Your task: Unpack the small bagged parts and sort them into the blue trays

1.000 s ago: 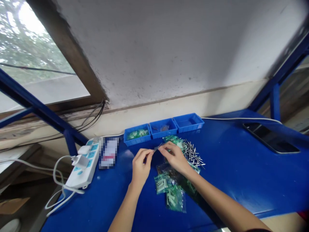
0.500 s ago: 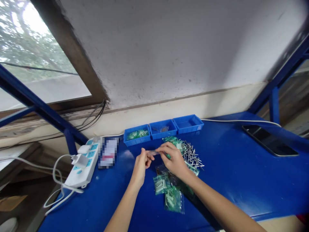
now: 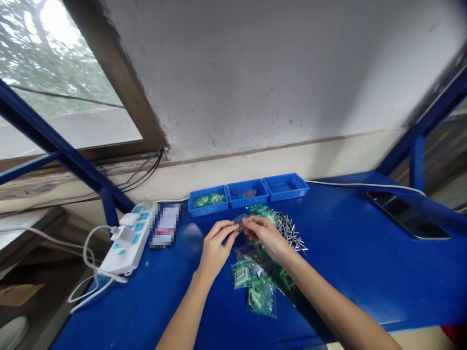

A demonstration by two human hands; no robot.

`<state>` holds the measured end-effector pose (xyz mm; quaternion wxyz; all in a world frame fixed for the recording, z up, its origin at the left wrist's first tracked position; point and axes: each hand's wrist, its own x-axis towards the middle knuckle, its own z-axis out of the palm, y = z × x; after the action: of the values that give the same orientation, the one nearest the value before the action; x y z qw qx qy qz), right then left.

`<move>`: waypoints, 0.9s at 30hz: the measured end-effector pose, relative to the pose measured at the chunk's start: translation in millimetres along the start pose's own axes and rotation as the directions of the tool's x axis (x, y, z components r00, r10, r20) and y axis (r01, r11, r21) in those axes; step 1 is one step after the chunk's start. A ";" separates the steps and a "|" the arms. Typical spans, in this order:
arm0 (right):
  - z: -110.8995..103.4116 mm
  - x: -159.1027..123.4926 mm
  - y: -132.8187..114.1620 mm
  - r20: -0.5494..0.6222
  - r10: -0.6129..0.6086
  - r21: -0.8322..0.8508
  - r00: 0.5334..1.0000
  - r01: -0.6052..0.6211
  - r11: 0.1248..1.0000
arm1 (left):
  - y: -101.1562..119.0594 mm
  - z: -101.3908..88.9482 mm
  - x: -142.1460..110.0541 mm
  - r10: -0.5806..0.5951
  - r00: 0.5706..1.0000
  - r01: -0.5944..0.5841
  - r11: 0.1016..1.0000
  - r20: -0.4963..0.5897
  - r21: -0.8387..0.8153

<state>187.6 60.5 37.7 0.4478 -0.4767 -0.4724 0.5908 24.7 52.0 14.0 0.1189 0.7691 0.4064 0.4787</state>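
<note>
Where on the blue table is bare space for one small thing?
Bare: between the metal pins and the black phone; also between the power strip and left arm. Crowded: around the right hand, with green bags and those pins.

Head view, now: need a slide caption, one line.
Left hand and right hand hold a small clear bag over a blue table, near loose metal pins.

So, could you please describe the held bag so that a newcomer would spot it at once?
On the blue table, look just in front of the three bins by the wall. There, the left hand and right hand pinch a small clear bag. Unlike the green bags lying nearby, it is the one in both hands.
</note>
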 end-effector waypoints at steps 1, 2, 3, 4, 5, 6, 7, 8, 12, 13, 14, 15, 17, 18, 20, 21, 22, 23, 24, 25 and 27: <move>-1.1 0.5 -1.8 -0.014 -0.014 0.006 1.000 0.014 1.000 | 0.8 0.0 0.0 -0.005 1.000 0.005 1.000 0.006 0.002; -3.1 0.7 -4.9 -0.053 -0.053 0.013 0.997 0.054 0.998 | 1.5 -0.8 0.1 -0.033 0.999 0.033 0.999 0.021 0.004; -6.2 0.4 -9.6 -0.120 -0.118 0.015 0.986 0.120 0.993 | 1.8 -2.5 0.4 -0.077 0.996 0.077 0.997 0.054 0.009; -10.5 -0.6 -16.3 -0.211 -0.207 0.005 0.955 0.213 0.977 | 1.6 -4.8 0.7 -0.133 0.984 0.132 0.991 0.114 0.022; -15.9 -2.7 -24.9 -0.317 -0.319 -0.028 0.893 0.327 0.944 | 1.1 -7.8 1.0 -0.195 0.960 0.188 0.981 0.199 0.050; -22.1 -5.9 -35.2 -0.428 -0.446 -0.090 0.786 0.454 0.887 | 0.3 -10.9 1.2 -0.254 0.921 0.237 0.967 0.296 0.092; -29.0 -9.8 -46.7 -0.530 -0.579 -0.192 0.619 0.578 0.793 | -0.7 -13.9 1.2 -0.306 0.867 0.272 0.952 0.393 0.140; -35.9 -14.1 -58.6 -0.598 -0.697 -0.333 0.397 0.668 0.666 | -1.6 -16.4 1.1 -0.347 0.810 0.293 0.938 0.474 0.185; -55.5 -20.3 -90.1 -0.369 -0.820 -0.838 -0.438 0.538 0.090 | -2.1 -17.0 -0.3 -0.439 0.686 0.316 0.898 0.580 0.306; -56.7 -16.6 -89.6 -0.274 -0.852 -0.881 -0.447 0.472 0.036 | -1.7 -15.2 -0.6 -0.457 0.678 0.320 0.889 0.575 0.328; -56.3 -11.1 -85.0 -0.185 -0.917 -0.903 -0.354 0.428 0.017 | -1.4 -13.1 -0.8 -0.475 0.676 0.326 0.878 0.564 0.350; -54.6 -4.3 -76.5 -0.094 -0.984 -0.916 -0.154 0.401 0.025 | -1.4 -11.0 -1.0 -0.493 0.674 0.335 0.868 0.549 0.368; -49.0 9.0 -51.6 0.125 -0.907 -0.933 0.402 0.359 0.030 | -2.8 -8.1 -1.2 -0.524 0.674 0.355 0.848 0.521 0.393; -45.8 13.7 -37.8 0.197 -0.767 -0.942 0.611 0.335 0.026 | -4.1 -7.5 -1.1 -0.535 0.674 0.364 0.841 0.510 0.401; -40.1 16.9 -13.5 0.182 -0.577 -0.962 0.797 0.264 0.062 | -7.6 -7.8 -1.1 -0.553 0.669 0.378 0.828 0.496 0.414; -38.0 15.6 -4.8 0.144 -0.545 -0.968 0.826 0.233 0.097 | -9.3 -8.3 -1.1 -0.561 0.667 0.384 0.823 0.490 0.419; -36.4 12.9 1.3 0.108 -0.544 -0.967 0.832 0.216 0.138 | -11.0 -8.9 -1.2 -0.570 0.667 0.392 0.816 0.481 0.424; -35.3 9.4 5.1 0.085 -0.557 -0.959 0.826 0.219 0.178 | -12.3 -9.3 -1.3 -0.578 0.669 0.400 0.810 0.467 0.430; -34.7 6.0 7.0 0.078 -0.571 -0.948 0.817 0.238 0.211 | -13.2 -9.6 -1.4 -0.586 0.674 0.407 0.803 0.450 0.436; -34.2 3.0 7.8 0.085 -0.577 -0.934 0.812 0.266 0.237 | -13.6 -9.7 -1.5 -0.594 0.679 0.415 0.796 0.432 0.441; -33.3 -0.3 8.4 0.108 -0.572 -0.908 0.813 0.315 0.276 | -13.3 -9.6 -1.7 -0.597 0.681 0.415 0.791 0.423 0.449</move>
<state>219.8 63.3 26.2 0.3227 -0.5534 -0.7672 0.0319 9.5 57.3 10.3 0.2336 0.7356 0.6255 0.1149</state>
